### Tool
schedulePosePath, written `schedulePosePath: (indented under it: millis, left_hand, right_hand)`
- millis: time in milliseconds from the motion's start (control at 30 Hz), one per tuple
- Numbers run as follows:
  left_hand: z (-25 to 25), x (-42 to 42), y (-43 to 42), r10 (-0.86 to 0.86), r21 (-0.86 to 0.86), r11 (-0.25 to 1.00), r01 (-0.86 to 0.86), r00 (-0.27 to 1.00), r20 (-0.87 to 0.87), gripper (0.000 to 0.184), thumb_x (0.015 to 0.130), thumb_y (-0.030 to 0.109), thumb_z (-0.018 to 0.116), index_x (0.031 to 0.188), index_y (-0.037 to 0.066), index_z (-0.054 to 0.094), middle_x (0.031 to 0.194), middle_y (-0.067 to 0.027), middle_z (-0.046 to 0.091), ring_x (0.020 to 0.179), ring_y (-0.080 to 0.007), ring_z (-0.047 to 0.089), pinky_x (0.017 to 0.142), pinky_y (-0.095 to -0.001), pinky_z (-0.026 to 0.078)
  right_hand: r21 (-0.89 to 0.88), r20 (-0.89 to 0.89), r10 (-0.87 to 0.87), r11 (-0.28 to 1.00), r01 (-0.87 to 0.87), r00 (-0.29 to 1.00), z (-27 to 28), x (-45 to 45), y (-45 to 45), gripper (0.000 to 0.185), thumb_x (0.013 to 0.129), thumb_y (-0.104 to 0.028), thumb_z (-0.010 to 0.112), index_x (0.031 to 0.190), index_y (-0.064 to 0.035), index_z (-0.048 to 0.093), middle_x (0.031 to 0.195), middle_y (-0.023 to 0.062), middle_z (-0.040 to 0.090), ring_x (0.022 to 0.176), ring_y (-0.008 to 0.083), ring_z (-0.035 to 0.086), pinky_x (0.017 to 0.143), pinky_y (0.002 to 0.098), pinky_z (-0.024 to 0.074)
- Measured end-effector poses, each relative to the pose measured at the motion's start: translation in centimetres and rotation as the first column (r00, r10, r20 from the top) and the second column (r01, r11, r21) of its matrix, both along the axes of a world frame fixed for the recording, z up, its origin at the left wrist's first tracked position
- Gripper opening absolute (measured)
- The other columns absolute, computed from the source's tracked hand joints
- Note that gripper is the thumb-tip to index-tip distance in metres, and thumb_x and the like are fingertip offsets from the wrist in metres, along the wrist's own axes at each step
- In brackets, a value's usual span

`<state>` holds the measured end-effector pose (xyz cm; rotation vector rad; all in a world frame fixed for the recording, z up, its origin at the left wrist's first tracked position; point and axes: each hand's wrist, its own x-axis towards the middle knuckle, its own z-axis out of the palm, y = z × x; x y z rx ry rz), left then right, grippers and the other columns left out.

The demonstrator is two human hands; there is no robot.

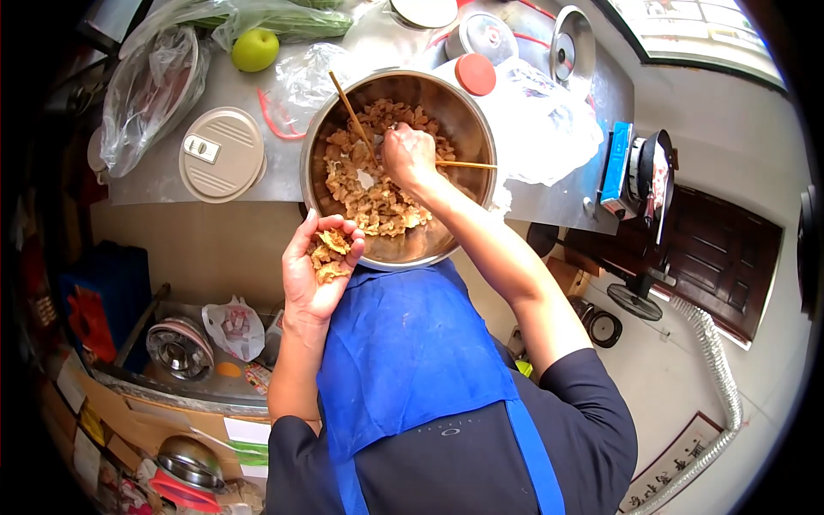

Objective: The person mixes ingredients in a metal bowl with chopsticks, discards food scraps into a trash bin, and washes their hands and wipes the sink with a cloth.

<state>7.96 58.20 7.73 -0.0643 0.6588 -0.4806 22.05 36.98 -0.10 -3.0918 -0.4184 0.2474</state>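
L hand [302,276] is palm up, just off the near-left rim of the big steel bowl [472,129], w/ a small heap of brown pieces [329,256] in it. Its fingers curl loosely round the heap, thumb apart from them; prob. cupped so nothing drops, & kept close so any spill would have a short fall. R hand [406,154] is down in the bowl, fingers bent in & close together; tips hidden, so can't tell if they're clamped on anything.

More brown food [373,202] covers the bowl's bottom. The bowl sits at the table's [287,176] near edge, rim out past it, right up by the blue apron [412,343], prob. for easy reach w/ both arms bent. One chopstick [346,103] leans over the far-left rim, another [470,164] crosses the R rim, perhaps parked there to leave the fingers free; can't tell if the R hand touches either.

Beige tub [236,154], lid on, is near the table's near edge, L of the bowl. Red-capped jar [475,75] & a clear bag [541,129] are off the bowl's far-R side, green apple [256,50] toward the far edge; all prob. set aside to give elbow room.
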Motion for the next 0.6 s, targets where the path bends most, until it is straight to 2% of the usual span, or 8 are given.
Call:
schedulePosePath:
  millis: [167,267,333,367,433,500,600]
  left_hand:
    - [-0.1,0.1,-0.1,-0.019,0.005,1.000,0.019,1.000,0.024,0.034,0.103,0.030,0.056,0.096,0.000,0.072,0.098,-0.0164,0.071,0.094,-0.0307,0.069,0.084,-0.0387,0.061]
    - [-0.1,0.2,-0.2,-0.019,0.016,1.000,0.018,1.000,0.019,0.035,0.103,0.030,0.056,0.096,0.000,0.072,0.098,-0.0166,0.071,0.094,-0.0307,0.069,0.084,-0.0391,0.061]
    - [-0.1,0.4,-0.4,-0.027,0.016,1.000,0.026,1.000,0.014,0.035,0.103,0.030,0.056,0.097,-0.001,0.072,0.098,-0.0166,0.071,0.095,-0.0306,0.069,0.086,-0.0397,0.061]
    - [-0.1,0.6,-0.6,-0.022,0.016,1.000,0.022,1.000,0.015,0.035,0.103,0.030,0.056,0.097,-0.001,0.072,0.098,-0.0166,0.071,0.095,-0.0306,0.069,0.086,-0.0397,0.061]
    - [-0.2,0.9,-1.0,-0.038,0.049,0.998,0.037,0.999,0.029,0.035,0.103,0.030,0.056,0.098,-0.001,0.072,0.099,-0.0164,0.071,0.095,-0.0301,0.069,0.088,-0.0399,0.060]
    - [-0.3,1.2,-1.4,-0.044,0.051,0.998,0.041,0.998,0.054,0.038,0.105,0.031,0.051,0.102,-0.002,0.071,0.099,-0.0171,0.071,0.098,-0.0293,0.069,0.092,-0.0424,0.059]
    - [0.0,1.8,-2.2,-0.098,0.090,0.992,0.092,0.994,0.056,0.037,0.105,0.031,0.051,0.103,0.000,0.070,0.103,-0.0149,0.071,0.101,-0.0262,0.068,0.088,-0.0379,0.058]
  right_hand:
    - [0.046,0.013,0.024,0.999,-0.025,1.000,0.5,-0.3,-0.4,0.014,0.080,-0.008,0.062,0.081,0.0023,0.071,0.087,0.0226,0.068,0.073,0.0364,0.071,0.063,0.0439,0.0568]
    - [0.081,0.029,-0.037,0.996,0.035,0.999,1.8,-0.6,-0.6,0.016,0.082,-0.013,0.063,0.083,0.0009,0.071,0.089,0.0202,0.068,0.074,0.0351,0.071,0.066,0.0441,0.0567]
    - [0.273,0.081,-0.085,0.960,0.060,0.993,3.6,-1.0,-1.0,0.017,0.083,-0.017,0.066,0.084,-0.0012,0.071,0.087,0.0175,0.068,0.076,0.0325,0.070,0.068,0.0437,0.0560]
    - [0.273,0.082,-0.081,0.960,0.056,0.993,5.0,-1.4,-1.1,0.017,0.083,-0.017,0.066,0.084,-0.0012,0.071,0.087,0.0175,0.068,0.076,0.0325,0.070,0.068,0.0437,0.0560]
    - [0.538,-0.002,-0.050,0.842,0.043,0.999,8.4,-2.8,-0.9,0.013,0.082,-0.017,0.070,0.086,-0.0041,0.072,0.084,0.0142,0.067,0.075,0.0307,0.069,0.067,0.0429,0.0548]
    - [0.715,-0.027,0.063,0.699,-0.025,0.998,13.0,-4.5,0.0,0.009,0.081,-0.010,0.075,0.087,-0.0035,0.074,0.078,0.0102,0.067,0.068,0.0239,0.064,0.060,0.0349,0.0510]
    - [0.793,-0.041,0.220,0.601,-0.102,0.975,16.9,-7.0,1.2,0.009,0.079,-0.005,0.078,0.084,-0.0049,0.072,0.078,0.0075,0.064,0.065,0.0212,0.062,0.057,0.0323,0.0491]
